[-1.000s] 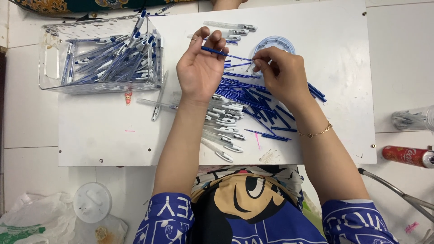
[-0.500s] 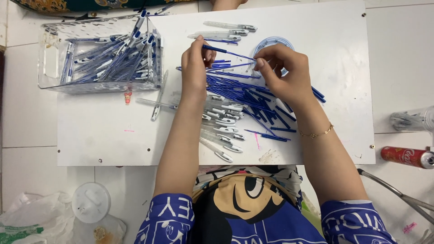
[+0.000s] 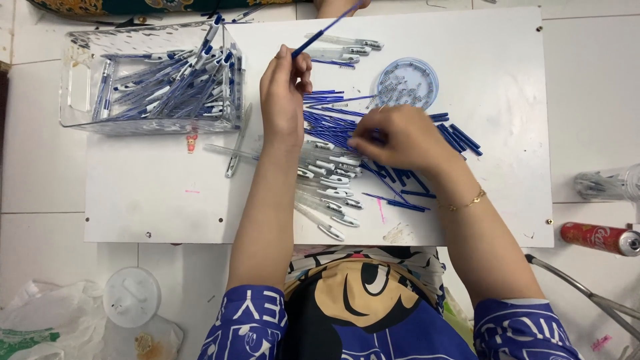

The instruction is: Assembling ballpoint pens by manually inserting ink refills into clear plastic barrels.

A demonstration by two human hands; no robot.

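Observation:
My left hand (image 3: 283,100) pinches a thin blue pen refill (image 3: 327,30) that angles up and to the right above the white board (image 3: 153,180). My right hand (image 3: 400,137) reaches down into a heap of blue refills (image 3: 333,123) and clear pen barrels (image 3: 330,183) in the board's middle; its fingers curl over the pile, and what they grip is hidden. A round clear lid holding small metal springs (image 3: 407,80) sits just beyond my right hand.
A clear plastic bin (image 3: 153,80) full of assembled blue pens stands at the board's far left. A loose pen (image 3: 237,143) lies beside it. A red can (image 3: 597,238) and a clear container (image 3: 610,183) lie on the floor at right, a white lid (image 3: 132,297) at lower left.
My left hand has moved left and lifted one refill clear of the pile. My right hand dropped from near the spring lid down onto the heap of refills.

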